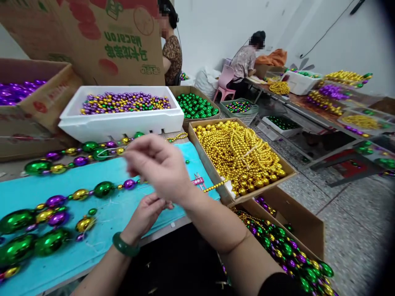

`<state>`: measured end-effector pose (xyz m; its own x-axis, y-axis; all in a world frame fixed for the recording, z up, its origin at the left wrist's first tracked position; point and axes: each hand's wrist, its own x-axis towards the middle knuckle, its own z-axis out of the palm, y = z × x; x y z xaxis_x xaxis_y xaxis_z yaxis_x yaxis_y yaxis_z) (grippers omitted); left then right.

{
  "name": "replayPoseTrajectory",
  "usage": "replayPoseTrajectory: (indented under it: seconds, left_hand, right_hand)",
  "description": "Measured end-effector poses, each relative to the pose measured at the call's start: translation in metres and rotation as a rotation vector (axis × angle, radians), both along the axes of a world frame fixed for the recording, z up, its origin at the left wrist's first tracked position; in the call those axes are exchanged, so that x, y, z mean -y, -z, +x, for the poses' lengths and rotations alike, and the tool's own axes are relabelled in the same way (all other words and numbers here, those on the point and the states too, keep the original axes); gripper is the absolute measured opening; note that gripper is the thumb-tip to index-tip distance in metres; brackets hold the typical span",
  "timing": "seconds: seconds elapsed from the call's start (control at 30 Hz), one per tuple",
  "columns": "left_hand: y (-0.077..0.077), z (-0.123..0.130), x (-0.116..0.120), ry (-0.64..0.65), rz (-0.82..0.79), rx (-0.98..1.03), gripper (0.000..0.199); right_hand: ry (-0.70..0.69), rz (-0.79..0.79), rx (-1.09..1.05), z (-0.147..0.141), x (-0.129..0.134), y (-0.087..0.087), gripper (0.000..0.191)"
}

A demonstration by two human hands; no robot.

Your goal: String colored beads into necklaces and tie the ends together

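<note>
- Since beads can roll, cloth likely steadies them.
- My left hand: fingertips pressed together, contents hidden.
- Right hand: blurred, grip I cannot tell.

Head view | forward and down | hands close, room beyond

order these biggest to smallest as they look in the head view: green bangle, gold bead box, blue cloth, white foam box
1. blue cloth
2. white foam box and gold bead box: too alike to rank
3. green bangle
</note>
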<state>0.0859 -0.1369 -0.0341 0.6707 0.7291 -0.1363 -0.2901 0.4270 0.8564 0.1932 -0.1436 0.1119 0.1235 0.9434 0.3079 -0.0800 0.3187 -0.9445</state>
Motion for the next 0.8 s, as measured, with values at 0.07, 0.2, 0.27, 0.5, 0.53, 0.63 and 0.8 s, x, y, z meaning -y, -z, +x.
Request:
replayPoseTrajectory:
  seconds: [0.07, 0.2, 0.27, 0.5, 0.53, 0.63, 0.8]
  left_hand:
    - [0.0, -0.004, -0.003, -0.011, -0.043, 0.013, 0.018]
    - [-0.008, -0.022, -0.012, -0.123, -0.084, -0.053, 0.018]
    - [-0.016, -0.037, -0.014, -0.194, -0.086, -0.116, 0.018]
    - [-0.045, -0.085, -0.021, -0.312, -0.016, -0.252, 0.018]
    - [-0.046, -0.085, -0.023, -0.303, -0.006, -0.269, 0.019]
    - [-0.041, -0.075, -0.026, -0.263, 0.005, -0.329, 0.021]
    - [-0.029, -0.044, -0.03, -0.223, 0.039, -0.413, 0.026]
  right_hand:
    - [0.1, -0.026, 0.088, 0.033, -0.008, 0.009, 0.012]
    - [0.367, -0.11, 0.611, 0.103, -0.015, 0.052, 0.025]
    - [0.38, -0.264, 0.85, 0.132, -0.007, 0.076, 0.023]
    - [0.661, -0.61, 1.024, 0.207, 0.053, 0.107, 0.027]
    - [0.706, -0.62, 1.028, 0.212, 0.057, 0.107, 0.027]
    - [0.645, -0.564, 1.046, 0.205, 0.058, 0.112, 0.026]
    - [0.216, -0.481, 1.318, 0.154, 0.027, 0.135, 0.029]
